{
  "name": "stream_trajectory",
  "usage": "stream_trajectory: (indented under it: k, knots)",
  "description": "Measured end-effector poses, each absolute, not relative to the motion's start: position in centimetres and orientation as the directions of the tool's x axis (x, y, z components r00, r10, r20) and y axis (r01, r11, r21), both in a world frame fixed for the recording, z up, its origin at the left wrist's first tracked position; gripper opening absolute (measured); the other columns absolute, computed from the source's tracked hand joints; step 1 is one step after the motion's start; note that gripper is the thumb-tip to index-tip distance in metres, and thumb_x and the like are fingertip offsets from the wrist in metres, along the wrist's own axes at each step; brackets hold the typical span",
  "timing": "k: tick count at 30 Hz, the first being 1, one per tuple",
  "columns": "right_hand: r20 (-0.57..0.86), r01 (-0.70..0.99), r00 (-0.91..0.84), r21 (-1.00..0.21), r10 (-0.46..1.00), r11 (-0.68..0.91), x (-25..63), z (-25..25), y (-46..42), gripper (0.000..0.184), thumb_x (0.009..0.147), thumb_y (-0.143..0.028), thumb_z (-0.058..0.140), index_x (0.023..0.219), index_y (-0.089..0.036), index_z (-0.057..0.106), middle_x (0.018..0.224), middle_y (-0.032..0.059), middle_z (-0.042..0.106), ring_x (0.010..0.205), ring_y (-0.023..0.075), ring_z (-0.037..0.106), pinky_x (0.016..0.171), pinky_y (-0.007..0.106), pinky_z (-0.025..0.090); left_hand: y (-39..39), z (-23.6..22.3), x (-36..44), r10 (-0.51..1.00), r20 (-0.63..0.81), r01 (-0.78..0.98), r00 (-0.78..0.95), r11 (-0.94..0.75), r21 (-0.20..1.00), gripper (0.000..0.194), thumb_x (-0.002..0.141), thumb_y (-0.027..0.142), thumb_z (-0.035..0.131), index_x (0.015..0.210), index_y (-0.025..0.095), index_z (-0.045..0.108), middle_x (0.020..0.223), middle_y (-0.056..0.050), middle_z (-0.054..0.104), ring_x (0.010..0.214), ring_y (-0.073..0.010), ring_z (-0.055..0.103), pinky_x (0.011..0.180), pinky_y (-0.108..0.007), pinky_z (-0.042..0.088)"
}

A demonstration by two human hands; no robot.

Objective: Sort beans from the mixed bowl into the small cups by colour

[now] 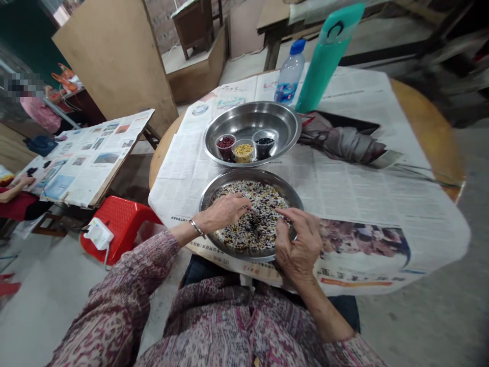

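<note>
A steel pan [208, 195] near the table's front edge holds mixed grains and beans [260, 234], white, dark red, yellow and black. My left hand [227, 210] is over the pan's left half, its fingers bent and pressed together just above the grains; anything in the pinch is hidden. At the right rim is my right hand [300, 239], thumb and fingers apart, fingertips reaching over the mix. Behind stands a larger steel basin [278, 120] with three clear cups inside: red beans [225, 141], yellow beans [243, 150] and black beans [264, 141].
Newspaper [175, 178] covers the round table [424, 117]. A water bottle [289, 76], a tall green bottle [324, 61] and a folded umbrella [344, 140] stand or lie beyond the basin. Left are a red stool [122, 219] and another table [107, 148] with people beside it.
</note>
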State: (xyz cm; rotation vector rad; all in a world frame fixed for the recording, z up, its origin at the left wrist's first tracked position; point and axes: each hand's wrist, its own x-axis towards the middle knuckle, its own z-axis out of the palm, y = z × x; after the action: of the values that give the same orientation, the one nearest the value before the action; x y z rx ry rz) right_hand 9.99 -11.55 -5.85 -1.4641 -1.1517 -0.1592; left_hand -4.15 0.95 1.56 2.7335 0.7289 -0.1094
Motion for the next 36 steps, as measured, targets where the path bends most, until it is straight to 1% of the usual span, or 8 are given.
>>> stream_trajectory:
  k: [5,9,12,17,23,28,33,36]
  knots:
    - [0.657,0.706,0.504,-0.688,0.56,0.172,10.0,-5.9,-11.6,0.019,0.087,-0.019,0.056,0.101,-0.021,0.068,0.097,0.0059,0.069,0.096,0.0198,0.063,0.091,0.04,0.049,-1.8,2.2,-6.5,0.309,-0.173,0.353,0.935,-0.857,0.374,0.036,0.093,0.033,0.062,0.124,0.019,0.053,0.114,-0.006,0.057,0.103,-0.0183,0.058,0.089,-0.031,0.05]
    - [0.665,0.715,0.489,-0.676,0.564,0.178,10.1,-5.9,-11.6,0.019,0.087,-0.019,0.056,0.1,-0.02,0.068,0.097,0.0063,0.069,0.096,0.0203,0.064,0.091,0.041,0.049,-3.2,1.6,-4.7,0.248,-0.079,0.259,0.966,-0.949,0.182,0.037,0.095,0.027,0.056,0.13,0.021,0.051,0.13,-0.011,0.049,0.114,-0.0248,0.051,0.095,-0.039,0.048]
    - [0.685,0.726,0.478,-0.661,0.55,0.192,10.1,-5.9,-11.6,0.019,0.086,-0.018,0.056,0.101,-0.02,0.068,0.096,0.0064,0.069,0.095,0.0199,0.064,0.09,0.04,0.049,-2.3,0.9,-3.0,0.24,-0.099,0.251,0.966,-0.961,0.114,0.028,0.095,0.012,0.046,0.121,0.018,0.056,0.122,-0.011,0.053,0.107,-0.0226,0.053,0.091,-0.037,0.049]
    - [0.677,0.718,0.485,-0.669,0.553,0.189,10.1,-6.0,-11.6,0.02,0.086,-0.017,0.056,0.101,-0.021,0.068,0.097,0.0061,0.068,0.095,0.0197,0.063,0.09,0.039,0.049,1.4,0.6,-2.9,0.369,-0.086,0.379,0.925,-0.907,0.185,0.03,0.092,0.002,0.038,0.109,0.015,0.059,0.107,-0.006,0.06,0.098,-0.0163,0.058,0.088,-0.03,0.049]
    - [0.674,0.712,0.485,-0.674,0.557,0.196,10.1,-6.1,-11.5,0.021,0.085,-0.016,0.057,0.102,-0.021,0.069,0.098,0.0065,0.069,0.095,0.0203,0.064,0.091,0.041,0.05,3.6,0.7,-3.6,0.498,0.001,0.491,0.867,-0.854,0.171,0.024,0.101,0.025,0.043,0.118,0.018,0.058,0.124,-0.006,0.059,0.117,-0.0192,0.053,0.106,-0.037,0.042]
    - [0.661,0.7,0.492,-0.687,0.567,0.195,10.1,-6.0,-11.5,0.021,0.085,-0.018,0.056,0.101,-0.021,0.069,0.097,0.0057,0.069,0.095,0.0201,0.063,0.092,0.041,0.048,2.2,0.9,-2.8,0.616,-0.057,0.618,0.786,-0.776,0.131,0.056,0.088,0.05,0.065,0.134,0.022,0.049,0.135,-0.012,0.048,0.12,-0.0297,0.047,0.095,-0.046,0.048]
    - [0.606,0.669,0.534,-0.729,0.59,0.143,10.0,-5.7,-11.6,0.017,0.086,-0.023,0.055,0.095,-0.021,0.069,0.095,0.006,0.068,0.093,0.0202,0.063,0.091,0.042,0.049,0.4,1.5,-3.2,0.499,-0.165,0.525,0.851,-0.796,0.301,0.02,0.097,0.014,0.045,0.11,0.018,0.06,0.105,-0.005,0.057,0.097,-0.0166,0.057,0.091,-0.032,0.049]
    - [0.605,0.671,0.528,-0.727,0.596,0.144,10.0,-5.7,-11.6,0.018,0.085,-0.022,0.055,0.096,-0.021,0.069,0.095,0.0059,0.069,0.093,0.0203,0.063,0.091,0.042,0.049,-0.9,2.4,-5.0,0.365,-0.211,0.42,0.907,-0.831,0.366,0.015,0.099,0.024,0.047,0.108,0.02,0.059,0.106,-0.004,0.057,0.099,-0.0164,0.057,0.09,-0.03,0.049]
